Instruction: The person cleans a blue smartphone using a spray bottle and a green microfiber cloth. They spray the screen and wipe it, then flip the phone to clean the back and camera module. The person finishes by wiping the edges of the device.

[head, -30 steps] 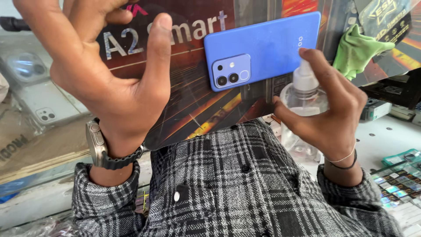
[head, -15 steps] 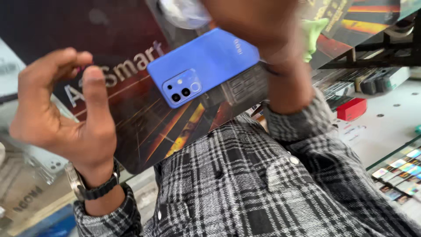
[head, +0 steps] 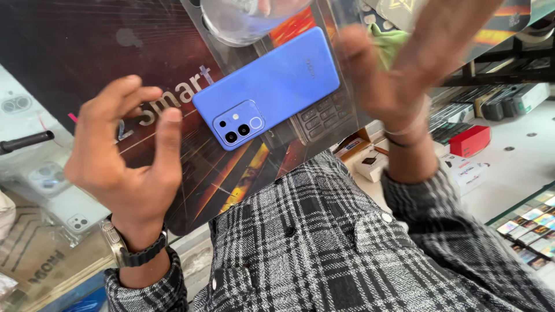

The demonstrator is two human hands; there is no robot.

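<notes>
A blue smartphone (head: 272, 86) lies back up on the glass counter, its camera block toward me, over a dark poster (head: 87, 58). My left hand (head: 127, 167), with a wristwatch (head: 118, 248), hovers left of the phone with fingers curled apart and nothing in it. My right hand (head: 404, 69) is raised to the right of the phone and blurred. Its thumb is spread, its palm is bare, and its fingertips run off the top edge. A clear round bottle (head: 248, 20) shows at the top edge, just above the phone and apart from the thumb.
A green cloth (head: 388, 40) lies behind my right hand. A keypad phone (head: 324, 112) sits under the glass. A red box (head: 469, 140), small white boxes (head: 370, 162) and rows of small cards (head: 532, 225) are at the right. Clear phone cases (head: 52, 179) lie at the left.
My right hand, which held the clear bottle a second ago, has swung up and to the right. The bottle now shows apart from it. My left hand dropped lower and curled.
</notes>
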